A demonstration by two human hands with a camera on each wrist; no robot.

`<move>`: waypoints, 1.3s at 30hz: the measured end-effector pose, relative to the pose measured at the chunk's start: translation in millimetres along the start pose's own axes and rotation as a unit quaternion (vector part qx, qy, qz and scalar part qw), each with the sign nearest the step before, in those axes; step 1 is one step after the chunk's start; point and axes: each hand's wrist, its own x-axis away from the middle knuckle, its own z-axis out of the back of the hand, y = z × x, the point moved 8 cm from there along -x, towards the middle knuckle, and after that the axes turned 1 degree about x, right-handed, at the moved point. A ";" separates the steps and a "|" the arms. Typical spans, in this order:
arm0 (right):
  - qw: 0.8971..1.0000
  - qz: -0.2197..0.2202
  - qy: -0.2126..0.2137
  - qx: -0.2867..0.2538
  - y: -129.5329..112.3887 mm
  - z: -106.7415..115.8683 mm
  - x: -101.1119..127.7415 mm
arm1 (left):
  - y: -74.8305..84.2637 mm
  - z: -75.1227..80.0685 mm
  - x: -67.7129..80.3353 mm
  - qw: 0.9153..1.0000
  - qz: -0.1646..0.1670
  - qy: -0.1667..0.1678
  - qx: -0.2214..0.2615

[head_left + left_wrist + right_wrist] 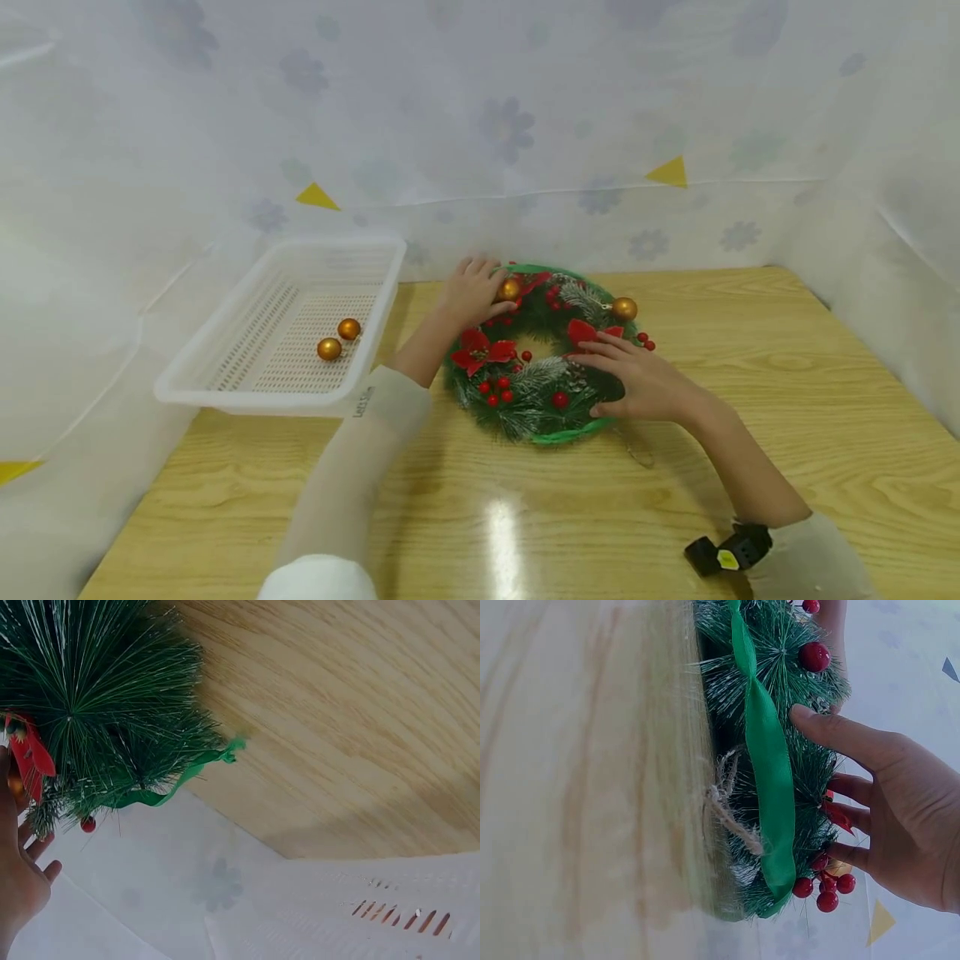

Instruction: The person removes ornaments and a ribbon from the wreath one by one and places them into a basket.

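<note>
While the wreath (543, 354) lies flat at the middle of the worktop (787, 400), the left hand (471, 292) sits at its 11 o'clock edge, its grip curled round a gold bauble (509, 290) still among the needles. The right hand (637, 379) lies at 4 o'clock, fingers straight and flat on the greenery, holding nothing. A second gold bauble (624, 309) sits at the wreath's 2 o'clock. At 9 o'clock of the wreath stands a white basket (225, 392) holding two gold balls (338, 339). Red berries (825, 886), poinsettias (480, 350) and a green ribbon (769, 765) crowd round the fingers.
</note>
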 end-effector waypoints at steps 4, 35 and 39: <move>1.000 -0.002 -0.002 0.001 0.0 -0.3 -0.2 | 2.4 0.7 0.1 1.000 -0.002 0.008 0.004; 1.000 -0.001 -0.003 -0.001 -2.9 0.9 0.7 | -15.3 34.3 38.4 0.984 -0.023 0.171 0.045; 1.000 -0.004 -0.005 -0.004 -3.1 1.0 0.8 | -20.3 37.6 42.3 0.985 -0.012 0.165 0.045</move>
